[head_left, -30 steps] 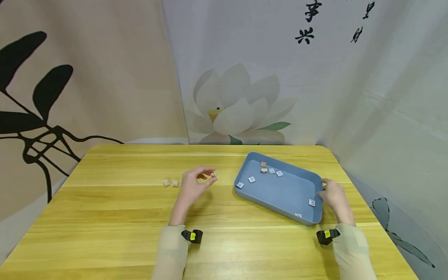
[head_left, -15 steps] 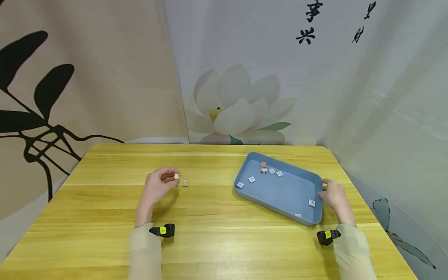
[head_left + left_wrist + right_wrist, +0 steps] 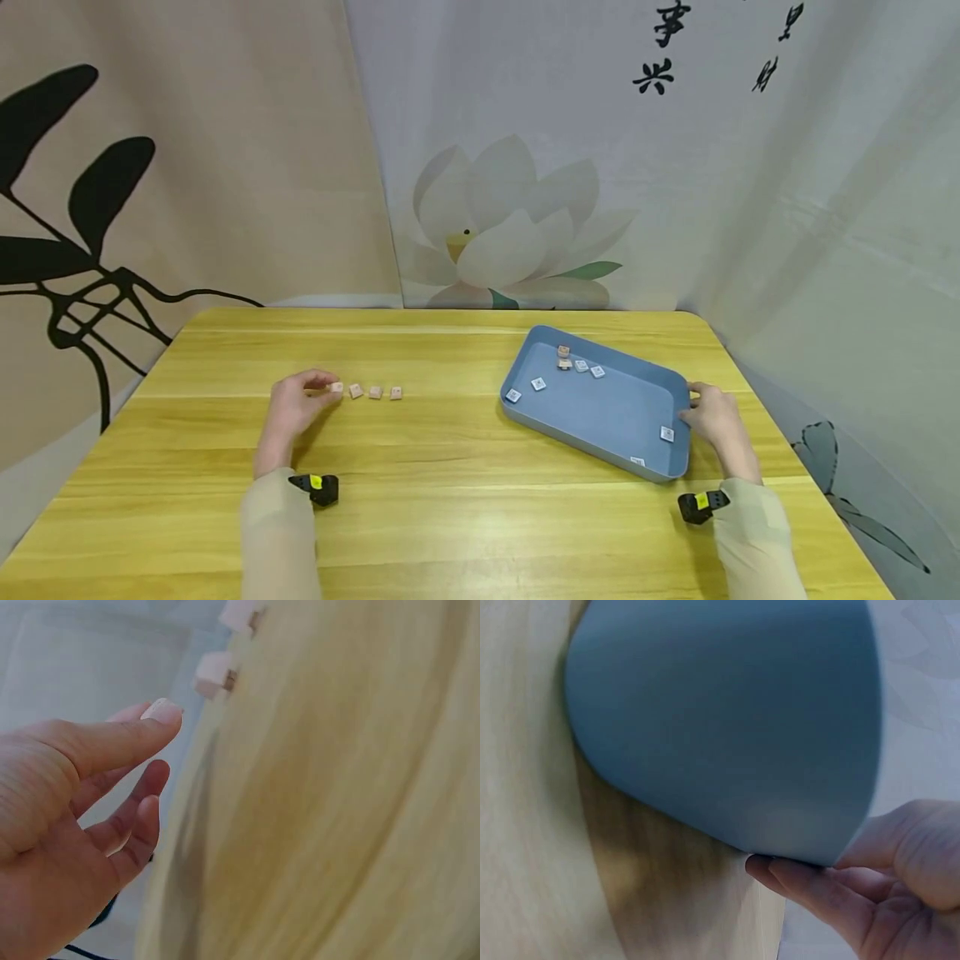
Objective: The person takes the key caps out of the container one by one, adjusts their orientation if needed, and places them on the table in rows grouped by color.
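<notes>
At the left end of a short row, my left hand (image 3: 296,404) pinches a small pale keycap (image 3: 337,387) between thumb and fingertips. To its right, several pinkish keycaps (image 3: 375,392) stand spaced out in a line. In the left wrist view the thumb hides the pinched piece, while two keycaps (image 3: 214,674) show beyond the hand (image 3: 90,787). My right hand (image 3: 716,417) grips the right end wall of a blue-grey tray (image 3: 592,458). The right wrist view shows that hand's (image 3: 855,900) thumb and fingers on either side of the tray wall (image 3: 727,727).
Inside the tray lie several white keycaps (image 3: 538,384) and two pinkish ones (image 3: 564,352), scattered mostly along its left and back. The wooden table (image 3: 480,533) ends at a printed curtain (image 3: 517,208) behind. Both wrists wear small black cameras (image 3: 324,490).
My left hand has moved left from near the tray to the row's left end, carrying a keycap. The right hand and tray stay in place.
</notes>
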The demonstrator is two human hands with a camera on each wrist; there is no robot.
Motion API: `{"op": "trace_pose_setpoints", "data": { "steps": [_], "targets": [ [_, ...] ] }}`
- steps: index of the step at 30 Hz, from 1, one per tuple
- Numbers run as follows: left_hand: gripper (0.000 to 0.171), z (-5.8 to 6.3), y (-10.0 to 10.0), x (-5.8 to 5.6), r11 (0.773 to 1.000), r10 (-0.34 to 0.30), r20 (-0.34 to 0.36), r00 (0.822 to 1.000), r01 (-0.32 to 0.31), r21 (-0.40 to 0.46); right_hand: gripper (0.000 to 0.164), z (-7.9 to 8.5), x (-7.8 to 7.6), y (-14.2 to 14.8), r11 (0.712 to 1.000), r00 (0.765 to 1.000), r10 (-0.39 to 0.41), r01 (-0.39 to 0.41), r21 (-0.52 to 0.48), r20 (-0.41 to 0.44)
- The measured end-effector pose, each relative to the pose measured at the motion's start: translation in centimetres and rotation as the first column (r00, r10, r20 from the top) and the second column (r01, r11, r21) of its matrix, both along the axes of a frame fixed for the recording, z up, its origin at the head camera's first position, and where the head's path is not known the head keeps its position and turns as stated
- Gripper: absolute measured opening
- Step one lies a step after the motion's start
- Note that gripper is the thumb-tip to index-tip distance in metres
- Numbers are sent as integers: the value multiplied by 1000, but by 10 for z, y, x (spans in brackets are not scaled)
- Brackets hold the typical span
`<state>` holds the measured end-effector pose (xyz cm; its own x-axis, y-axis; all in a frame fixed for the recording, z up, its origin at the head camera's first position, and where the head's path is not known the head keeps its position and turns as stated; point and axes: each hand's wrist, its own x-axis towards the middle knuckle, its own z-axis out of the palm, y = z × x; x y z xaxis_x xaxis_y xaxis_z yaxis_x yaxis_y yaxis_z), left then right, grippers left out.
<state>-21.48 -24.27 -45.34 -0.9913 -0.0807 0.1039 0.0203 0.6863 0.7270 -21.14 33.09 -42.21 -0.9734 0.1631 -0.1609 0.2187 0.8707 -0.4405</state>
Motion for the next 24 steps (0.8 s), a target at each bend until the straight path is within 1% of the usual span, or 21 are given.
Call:
{"op": "trace_pose_setpoints", "data": {
  "steps": [4, 7, 19, 24],
  "targets": [
    [25, -6, -5, -3, 1000, 7, 41, 999, -6, -15, 57, 1, 0, 0, 1000, 1000, 3, -3, -5, 0],
    [25, -9, -7, -5, 1000, 5, 61, 998, -4, -17, 57, 0, 0, 0, 1000, 1000, 0, 0, -7, 1],
    [28, -9, -8, -7, 1000, 1, 100, 995, 1, -16, 58, 0, 1, 1, 1000, 1000, -1, 1, -24, 6],
    [28, -10, -8, -7, 1000, 0, 101, 995, 3, -25, 58, 0, 0, 2, 1000, 1000, -2, 2, -19, 9]
  ]
}}
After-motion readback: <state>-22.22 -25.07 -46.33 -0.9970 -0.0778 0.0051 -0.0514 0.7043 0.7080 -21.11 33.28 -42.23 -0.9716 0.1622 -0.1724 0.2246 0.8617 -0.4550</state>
